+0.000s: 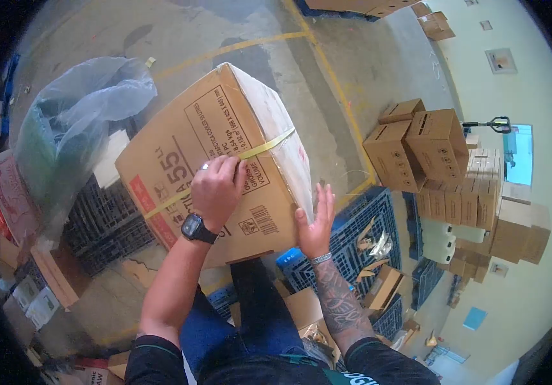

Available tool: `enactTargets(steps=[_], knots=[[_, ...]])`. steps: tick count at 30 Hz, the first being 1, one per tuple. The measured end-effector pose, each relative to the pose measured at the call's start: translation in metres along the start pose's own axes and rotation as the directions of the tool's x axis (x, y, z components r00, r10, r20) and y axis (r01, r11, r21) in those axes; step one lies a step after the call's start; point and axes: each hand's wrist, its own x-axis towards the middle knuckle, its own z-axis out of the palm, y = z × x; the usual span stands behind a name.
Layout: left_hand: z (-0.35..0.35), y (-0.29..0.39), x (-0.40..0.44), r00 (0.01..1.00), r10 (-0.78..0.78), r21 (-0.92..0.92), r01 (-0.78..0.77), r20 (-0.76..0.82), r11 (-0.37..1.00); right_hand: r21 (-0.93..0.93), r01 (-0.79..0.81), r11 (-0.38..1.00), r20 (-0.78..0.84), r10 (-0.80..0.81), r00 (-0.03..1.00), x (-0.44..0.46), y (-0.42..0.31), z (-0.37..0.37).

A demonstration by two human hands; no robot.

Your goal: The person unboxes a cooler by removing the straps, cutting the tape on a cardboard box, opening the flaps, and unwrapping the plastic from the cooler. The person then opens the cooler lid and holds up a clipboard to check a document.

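Observation:
A large brown cardboard cooler box (211,122), printed with "55 Lt" and a barcode, is tilted in front of my body. A yellow packing strap (266,147) runs across its printed face and over the edge onto its whitish side. My left hand (217,186), with a ring and a dark wristwatch, lies on the printed face with its fingers curled round the strap. My right hand (316,223) rests against the box's near right edge, fingers stretched and thumb apart. The underside of the box is hidden.
Black plastic pallets (378,212) lie right of my legs, with cardboard scraps on them. A big clear plastic bag (70,122) stands at left. Stacked cartons (439,144) line the right wall. Open cartons (305,308) sit near my legs.

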Motion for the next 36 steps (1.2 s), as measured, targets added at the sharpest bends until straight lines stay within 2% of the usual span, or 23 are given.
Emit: enactTargets(steps=[4, 7, 10, 12, 14, 15, 18, 19, 21, 22, 23, 24, 27, 30, 31, 34, 36], knots=[[-0.004, 0.001, 0.009, 0.995, -0.039, 0.003, 0.039, 0.095, 0.999, 0.033, 0.003, 0.999, 0.001, -0.004, 1.000, 0.000, 0.004, 0.001], [-0.002, 0.000, 0.006, 0.967, -0.238, -0.126, 0.248, 0.088, 0.961, 0.032, -0.002, 0.999, 0.000, 0.002, 1.000, 0.001, 0.001, 0.000], [-0.008, -0.031, -0.002, 0.842, -0.539, -0.358, 0.499, -0.015, 0.790, 0.024, -0.024, 0.999, -0.021, 0.025, 0.999, 0.000, 0.002, 0.001], [-0.007, -0.082, -0.028, 0.646, -0.763, -0.597, 0.602, -0.025, 0.530, 0.016, -0.024, 1.000, -0.034, 0.025, 0.999, 0.001, 0.003, 0.000], [-0.039, -0.093, -0.036, 0.471, -0.874, -0.896, 0.429, 0.117, 0.111, 0.007, -0.024, 1.000, -0.042, 0.024, 0.999, -0.001, 0.004, -0.001], [-0.050, -0.098, -0.042, 0.395, -0.893, -0.955, 0.276, 0.217, -0.110, -0.002, -0.031, 1.000, -0.030, 0.031, 0.999, 0.000, 0.002, -0.001], [-0.053, -0.119, -0.060, 0.501, -0.831, -0.922, 0.386, 0.242, -0.036, -0.034, -0.006, 0.999, 0.003, 0.006, 1.000, 0.002, 0.001, 0.004], [-0.052, -0.108, -0.053, 0.583, -0.784, -0.865, 0.487, 0.216, 0.124, -0.009, -0.008, 1.000, 0.013, 0.008, 1.000, 0.001, 0.001, 0.005], [-0.036, -0.084, -0.041, 0.829, -0.519, -0.833, 0.429, 0.209, 0.349, 0.034, -0.009, 0.999, 0.020, 0.008, 1.000, 0.002, 0.004, 0.004], [-0.037, -0.067, -0.035, 0.909, -0.391, -0.678, 0.380, 0.146, 0.629, 0.034, -0.013, 0.999, 0.023, 0.012, 1.000, 0.001, 0.002, 0.002], [-0.042, -0.050, -0.030, 0.963, -0.239, -0.465, 0.269, 0.124, 0.844, 0.032, -0.015, 0.999, 0.026, 0.014, 1.000, 0.001, 0.000, 0.001], [-0.047, -0.041, -0.027, 0.987, -0.079, -0.213, 0.108, 0.139, 0.971, 0.033, -0.013, 0.999, 0.027, 0.012, 1.000, 0.002, -0.003, 0.000], [-0.045, -0.057, -0.060, 0.991, -0.130, -0.050, 0.132, 0.044, 0.990, 0.018, -0.018, 1.000, 0.013, 0.018, 1.000, 0.001, 0.002, 0.002], [-0.039, -0.084, -0.084, 0.969, -0.179, 0.020, 0.178, 0.169, 0.984, 0.000, -0.027, 1.000, 0.021, 0.027, 0.999, -0.001, 0.001, 0.003], [-0.037, -0.086, -0.084, 0.984, -0.124, 0.058, 0.117, 0.131, 0.991, 0.003, -0.030, 1.000, 0.016, 0.030, 0.999, -0.001, 0.002, 0.004], [-0.035, -0.093, -0.088, 0.940, -0.179, 0.035, 0.176, 0.290, 0.984, -0.005, -0.039, 0.999, -0.007, 0.039, 0.999, 0.001, 0.002, 0.005], [-0.038, -0.088, -0.094, 0.970, -0.164, -0.057, 0.176, 0.179, 0.983, -0.020, -0.055, 0.998, -0.017, 0.055, 0.998, 0.000, -0.001, 0.004]])
